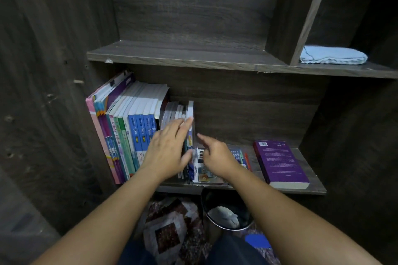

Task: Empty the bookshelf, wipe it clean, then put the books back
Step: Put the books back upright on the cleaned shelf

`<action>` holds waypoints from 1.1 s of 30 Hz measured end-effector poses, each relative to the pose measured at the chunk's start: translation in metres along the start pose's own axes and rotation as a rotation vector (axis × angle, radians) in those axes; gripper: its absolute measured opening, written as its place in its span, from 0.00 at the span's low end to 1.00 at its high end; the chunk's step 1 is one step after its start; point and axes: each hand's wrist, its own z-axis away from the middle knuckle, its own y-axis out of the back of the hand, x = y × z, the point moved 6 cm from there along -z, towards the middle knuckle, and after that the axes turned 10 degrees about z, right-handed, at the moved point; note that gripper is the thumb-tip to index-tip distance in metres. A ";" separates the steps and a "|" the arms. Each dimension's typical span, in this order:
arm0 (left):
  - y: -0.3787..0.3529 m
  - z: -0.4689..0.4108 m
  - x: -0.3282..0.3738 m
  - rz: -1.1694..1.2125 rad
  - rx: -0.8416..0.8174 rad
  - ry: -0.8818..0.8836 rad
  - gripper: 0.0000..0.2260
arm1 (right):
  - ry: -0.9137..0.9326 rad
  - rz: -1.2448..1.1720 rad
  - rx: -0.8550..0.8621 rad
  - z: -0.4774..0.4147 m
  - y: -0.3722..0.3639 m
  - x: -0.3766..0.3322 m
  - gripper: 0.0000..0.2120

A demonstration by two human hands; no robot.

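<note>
Blue book (190,135) between flat left hand (165,150) touching it and half-curled empty right hand (216,158)

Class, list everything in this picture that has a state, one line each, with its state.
Left hand: straight fingers against end book.
Right hand: index finger out, holding nothing.
Standing books: upright, spines outward, lower shelf.
Flat books: lying partly under right hand.
Purple book: flat, back cover up.
Blue cloth: folded, upper shelf.
Waste bin: holds white crumpled waste.

The light is dim. A dark wood-grain bookshelf (193,58) fills the view ahead; on the floor below, a patterned rug (165,226) lies beside a round black bin (228,198).
</note>
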 end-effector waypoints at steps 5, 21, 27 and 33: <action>-0.003 -0.010 -0.001 -0.006 0.005 0.015 0.31 | -0.167 0.196 -0.089 0.003 -0.010 0.038 0.19; -0.008 -0.003 -0.004 0.168 0.042 0.148 0.33 | -0.882 0.285 -0.146 0.033 -0.026 0.163 0.42; -0.009 -0.003 -0.005 0.183 0.042 0.166 0.33 | -1.017 0.237 -0.037 0.033 -0.013 0.162 0.48; -0.009 -0.003 -0.004 0.195 0.051 0.180 0.33 | -1.107 0.194 0.066 0.027 0.004 0.151 0.39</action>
